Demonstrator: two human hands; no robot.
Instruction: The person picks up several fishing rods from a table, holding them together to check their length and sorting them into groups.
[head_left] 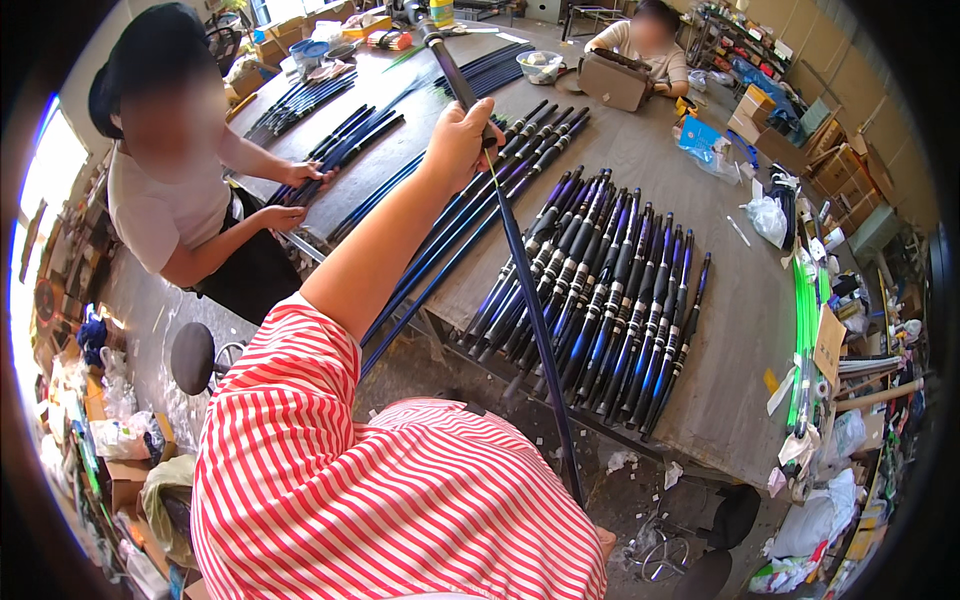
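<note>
My left hand (460, 148), raised in front of me over the table, is closed around a dark fishing rod (535, 310). Its thick handle end points up and away past my fist. From there the dark blue shaft runs down toward the lower edge, crossing in front of a row of fishing rods (610, 290) with black grips and blue and purple sections. Beside my striped shirt, near the rod's lower end, shows a small patch of skin (606, 541). It may be my right hand; no fingers can be made out. Long blue rods (470, 225) lie beneath my left forearm.
At the left a person (170, 190) handles a bundle of rods (350, 140). Another person (650, 55) sits across the grey table (735, 340) behind a brown bag (612, 80). Stools (192, 357) stand on the floor. Boxes, bags and green rods (803, 340) crowd the right side.
</note>
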